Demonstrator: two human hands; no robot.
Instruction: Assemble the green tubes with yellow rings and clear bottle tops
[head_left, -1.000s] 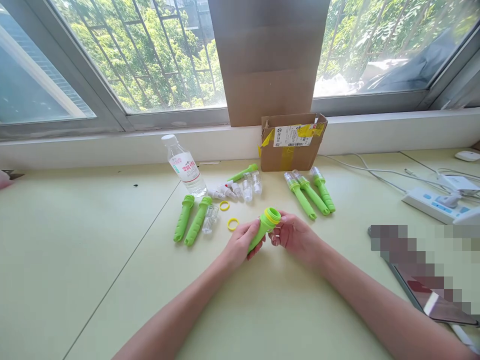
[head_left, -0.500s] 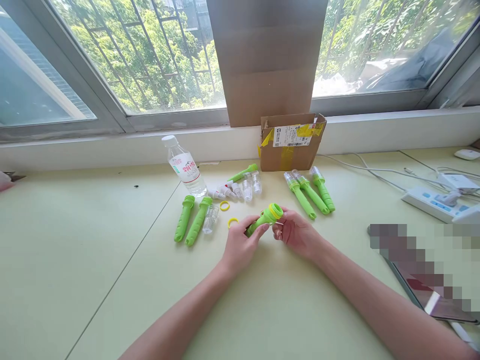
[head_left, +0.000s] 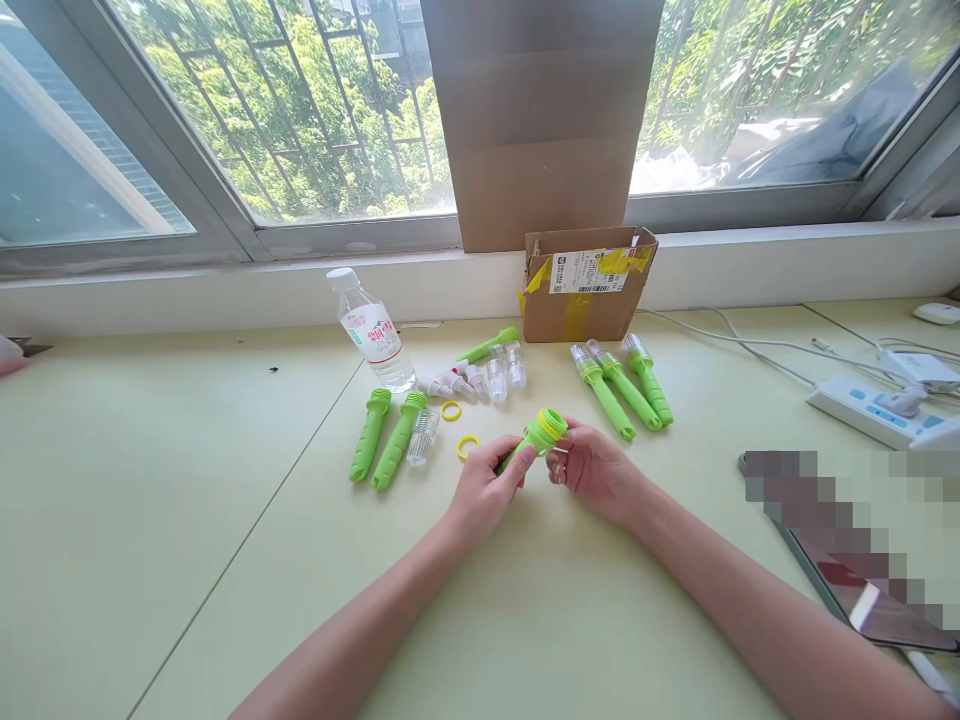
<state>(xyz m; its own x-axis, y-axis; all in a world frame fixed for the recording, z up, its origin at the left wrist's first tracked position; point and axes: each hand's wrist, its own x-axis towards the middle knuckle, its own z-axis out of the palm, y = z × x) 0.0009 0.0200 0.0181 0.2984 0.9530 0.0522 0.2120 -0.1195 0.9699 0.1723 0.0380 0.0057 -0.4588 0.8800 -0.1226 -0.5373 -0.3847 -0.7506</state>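
My left hand [head_left: 491, 485] is wrapped around a green plastic tube handle [head_left: 534, 440], its open threaded end tilted up to the right. A yellow ring [head_left: 553, 424] sits around the neck of that handle. With curled fingers, my right hand [head_left: 592, 465] touches the ring's right side; its fingertips are partly hidden. Two yellow rings lie on the table beyond my left hand, a nearer ring [head_left: 468, 446] and a farther ring [head_left: 451, 410]. Left of them are two green handles [head_left: 397, 445] and a clear ribbed cap [head_left: 422, 437].
Three capped green handles [head_left: 611, 392] lie right of centre, before a cardboard box [head_left: 585, 290]. White-tipped pieces [head_left: 456, 382], clear caps [head_left: 497, 380] and another green handle [head_left: 487, 345] lie near a water bottle [head_left: 375, 335]. A power strip [head_left: 862, 408] and phone [head_left: 832, 580] are at right.
The whole view has shifted very slightly. My hands keep nearly the same hold on the green handle and its yellow ring, and the things on the table stay put.
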